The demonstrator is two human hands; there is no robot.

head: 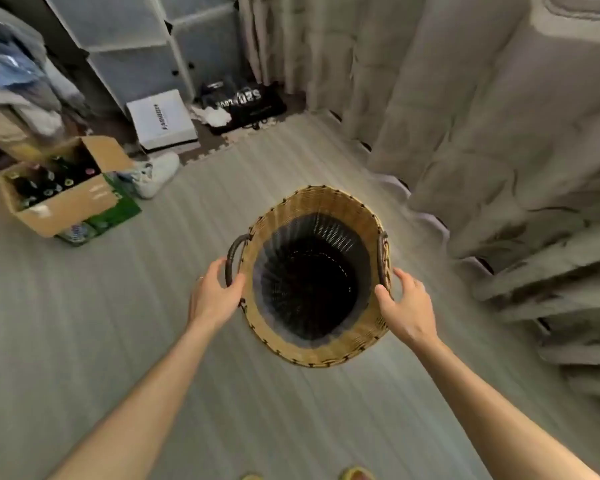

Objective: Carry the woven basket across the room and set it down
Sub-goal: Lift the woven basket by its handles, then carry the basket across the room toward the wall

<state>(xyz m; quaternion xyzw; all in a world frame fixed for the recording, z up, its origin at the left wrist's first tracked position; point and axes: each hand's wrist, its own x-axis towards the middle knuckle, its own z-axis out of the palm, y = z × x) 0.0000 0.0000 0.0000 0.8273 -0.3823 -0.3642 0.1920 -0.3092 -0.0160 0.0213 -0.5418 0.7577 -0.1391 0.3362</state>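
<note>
- At far left a pile of clothes (18,67) sits above an open cardboard box (61,188) of bottles, which rests on the floor (84,323) with a green pack just beside it.
- Beyond the box lie a white shoe (158,174), a flat white box (161,119) and a black printed bag (250,103) — all at the foot of a panelled cabinet (136,39).
- The left hand (215,296) is at the basket's left handle (232,258); its grip is curled, thumb touching the rim and fingers beside the dark loop, though motion blur leaves it unclear whether it truly closes on the handle.
- The woven basket (316,348) stands upright in mid-floor between both hands, its tan rim facing up and its dark inside empty.
- The right hand (407,306) has its grip spread — thumb against the rim near the right handle (382,258), fingers splayed outside the wall.
- At right, a pale quilted bedcover (499,150) hangs to the floor.
</note>
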